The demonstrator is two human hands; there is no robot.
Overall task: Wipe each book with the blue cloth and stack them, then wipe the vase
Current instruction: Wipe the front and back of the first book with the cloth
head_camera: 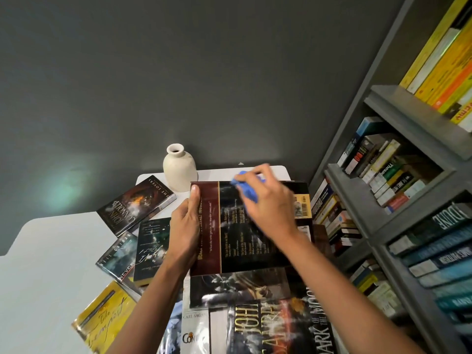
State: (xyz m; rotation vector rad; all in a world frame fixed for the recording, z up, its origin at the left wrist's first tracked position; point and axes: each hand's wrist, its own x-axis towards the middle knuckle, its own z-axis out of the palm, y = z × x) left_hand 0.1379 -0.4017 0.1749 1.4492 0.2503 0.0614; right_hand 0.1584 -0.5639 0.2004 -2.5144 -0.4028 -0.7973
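Books lie spread over a white counter (pixel 51 251) set against a dark grey wall (pixel 178 72). Near the middle, a dark hardback (pixel 245 246) shows its back cover, with a maroon spine band on the left and a barcode on a yellow patch at its right edge. The left hand (pixel 185 226) grips it along the spine side: the thumb lies flat on the maroon band and the fingers curl round the edge beneath. The right hand (pixel 268 208) holds a bunched blue cloth (pixel 246 191), fingers curled about it, and presses it on the far part of the black cover; hand and cloth are smeared by blur.

The hardback sits over other books at the right of the counter. Just nearer the camera, a book with a grey photographic cover (pixel 237 287) shows from under it. Nearer still lie a Carl Sagan book (pixel 194 333) and a John Sandford book (pixel 275 325) titled Dark of the Moon.

A cream ceramic vase (pixel 178 169) stands upright at the far edge of the counter, just beyond the hardback's far left corner, close to the wall. To its left lies John Connolly's The Lovers (pixel 135 204), flat and turned at an angle. Nearer, left of the left wrist, a dark green book (pixel 150 247) overlaps a Neil Gaiman book (pixel 116 254), and a yellow book (pixel 104 320) lies at the near left. A grey bookshelf (pixel 419 129) packed with books fills the right side.
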